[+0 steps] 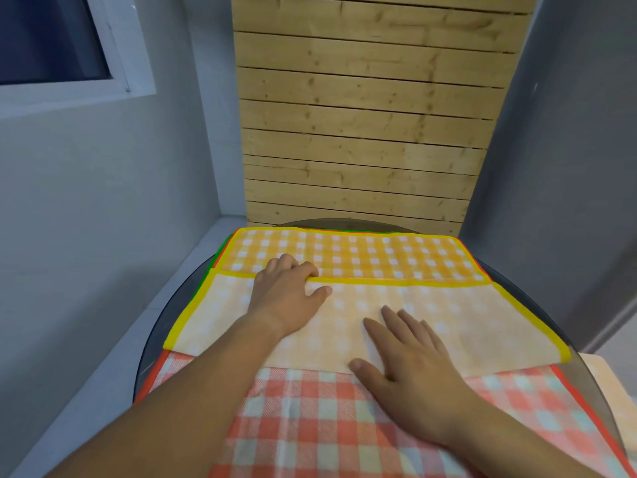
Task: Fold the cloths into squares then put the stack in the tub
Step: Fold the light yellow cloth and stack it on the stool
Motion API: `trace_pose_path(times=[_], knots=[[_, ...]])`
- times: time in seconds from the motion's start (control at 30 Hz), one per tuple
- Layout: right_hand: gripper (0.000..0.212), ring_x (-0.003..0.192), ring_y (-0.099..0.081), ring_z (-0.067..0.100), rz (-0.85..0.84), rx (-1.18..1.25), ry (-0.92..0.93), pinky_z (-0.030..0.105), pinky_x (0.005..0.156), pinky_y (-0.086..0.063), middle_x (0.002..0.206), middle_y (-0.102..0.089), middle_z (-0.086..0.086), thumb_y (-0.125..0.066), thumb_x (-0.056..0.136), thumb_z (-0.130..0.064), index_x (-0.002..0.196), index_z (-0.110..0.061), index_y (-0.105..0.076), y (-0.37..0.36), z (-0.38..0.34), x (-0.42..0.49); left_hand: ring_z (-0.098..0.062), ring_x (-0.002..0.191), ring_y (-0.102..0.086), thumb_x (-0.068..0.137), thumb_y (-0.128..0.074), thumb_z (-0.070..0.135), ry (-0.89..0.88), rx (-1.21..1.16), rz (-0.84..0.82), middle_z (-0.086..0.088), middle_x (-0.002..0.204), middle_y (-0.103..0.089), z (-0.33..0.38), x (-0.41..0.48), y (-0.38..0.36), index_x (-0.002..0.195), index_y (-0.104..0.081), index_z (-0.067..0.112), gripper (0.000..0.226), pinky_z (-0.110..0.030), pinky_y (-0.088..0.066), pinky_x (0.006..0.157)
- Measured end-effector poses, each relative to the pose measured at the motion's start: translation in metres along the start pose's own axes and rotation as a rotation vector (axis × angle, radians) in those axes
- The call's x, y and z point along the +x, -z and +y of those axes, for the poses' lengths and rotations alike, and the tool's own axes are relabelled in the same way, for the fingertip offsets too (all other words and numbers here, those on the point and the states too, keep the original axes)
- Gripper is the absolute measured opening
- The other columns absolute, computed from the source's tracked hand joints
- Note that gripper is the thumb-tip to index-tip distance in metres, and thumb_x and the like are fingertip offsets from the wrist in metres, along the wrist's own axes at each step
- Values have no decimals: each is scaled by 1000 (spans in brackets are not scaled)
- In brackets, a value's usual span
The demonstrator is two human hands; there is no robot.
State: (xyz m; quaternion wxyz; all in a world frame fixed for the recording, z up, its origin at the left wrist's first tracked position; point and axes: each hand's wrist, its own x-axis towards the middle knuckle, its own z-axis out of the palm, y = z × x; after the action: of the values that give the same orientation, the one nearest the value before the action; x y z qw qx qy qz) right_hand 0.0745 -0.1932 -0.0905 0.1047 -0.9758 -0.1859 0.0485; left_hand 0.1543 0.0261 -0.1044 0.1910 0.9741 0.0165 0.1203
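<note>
A yellow checked cloth point(448, 312) lies on top of a red checked cloth point(310, 426) on a round glass table. Its near part is folded over away from me, pale underside up, with the folded hem running across the middle. My left hand point(286, 291) pinches that yellow hem with curled fingers and thumb. On the folded flap near its lower edge, my right hand point(410, 353) presses flat with fingers spread. A green edge of another cloth point(220, 251) peeks out at the far left. No tub is in view.
The round dark glass table point(179, 305) fills the lower middle of the view. Behind it stands a wooden slat panel point(362, 132). Grey walls close in on both sides, and a window point(51, 39) is at the upper left. Another yellowish cloth point(617, 391) shows at the right edge.
</note>
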Motion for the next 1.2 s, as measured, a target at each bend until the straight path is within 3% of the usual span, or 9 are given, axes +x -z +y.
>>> trace_pose_path(times=[0.13, 0.2, 0.3, 0.4, 0.53, 0.77, 0.9, 1.03, 1.2], knots=[[80, 150, 15, 17, 12, -58, -14, 41, 122, 9, 164, 10, -7, -11, 86, -78, 155, -38, -3, -8, 4, 3, -18, 127, -41, 97, -47, 61, -9, 105, -67, 6, 126, -47, 6, -1, 8, 131, -57, 35, 45, -37, -33, 109], [76, 150, 13, 17, 5, -71, -25, 41, 122, 8, 164, 9, -6, -17, 90, -74, 155, -38, -4, -8, 5, 5, -21, 139, -35, 100, -44, 55, -20, 182, -122, 2, 145, -43, 16, -7, 15, 144, -46, 33, 49, -42, -20, 120], [82, 151, 10, 18, -16, -62, -30, 41, 121, 6, 165, 7, -5, -14, 84, -78, 155, -38, -6, -7, 5, 8, -18, 156, -7, 104, -40, 46, -98, 159, -187, -3, 168, -16, 39, -34, 23, 157, -27, 28, 58, -45, 4, 126], [95, 151, 6, 19, -2, -49, -37, 41, 121, 4, 165, 3, -4, -1, 70, -80, 155, -39, -9, -8, 3, 7, -18, 157, 0, 106, -35, 40, -144, 127, -266, -4, 170, -10, 52, -76, 19, 158, -25, 25, 55, -43, 4, 126], [76, 151, 6, 19, -18, -64, -37, 42, 121, 3, 165, 3, -4, -21, 90, -74, 155, -39, -9, -5, 3, 6, -18, 156, 8, 108, -23, 44, -40, 147, -277, -2, 171, 1, 35, -104, 17, 159, -18, 34, 53, -46, 8, 125], [74, 151, 5, 20, -59, -65, -37, 42, 121, 1, 165, 2, -4, -24, 92, -72, 156, -37, -10, 3, -1, 4, -23, 152, 26, 106, -10, 47, 189, 257, -350, -4, 168, 20, -20, -123, 48, 160, 5, 39, 57, -54, 21, 119], [74, 151, 5, 20, -63, -74, -38, 43, 121, 1, 165, 1, -4, -23, 92, -72, 156, -37, -9, 4, -3, 4, -26, 152, 26, 106, -14, 35, 264, 306, -283, -5, 169, 14, -42, -132, 62, 161, 6, 31, 59, -58, 20, 118], [75, 151, 6, 21, -72, -80, -40, 44, 121, 1, 165, 2, -3, -23, 92, -73, 156, -37, -9, 4, -4, 3, -27, 155, 17, 87, -42, 4, 236, 384, -92, -8, 170, -4, -32, -131, 72, 161, -8, 23, 84, -55, 20, 120], [75, 151, 7, 21, -68, -75, -39, 43, 121, 3, 165, 3, -4, -23, 92, -73, 156, -37, -8, 3, -3, 5, -17, 157, 0, 103, -36, 14, -6, 80, -105, -2, 170, -13, 21, -104, 53, 157, -28, 26, 56, -40, 4, 126]])
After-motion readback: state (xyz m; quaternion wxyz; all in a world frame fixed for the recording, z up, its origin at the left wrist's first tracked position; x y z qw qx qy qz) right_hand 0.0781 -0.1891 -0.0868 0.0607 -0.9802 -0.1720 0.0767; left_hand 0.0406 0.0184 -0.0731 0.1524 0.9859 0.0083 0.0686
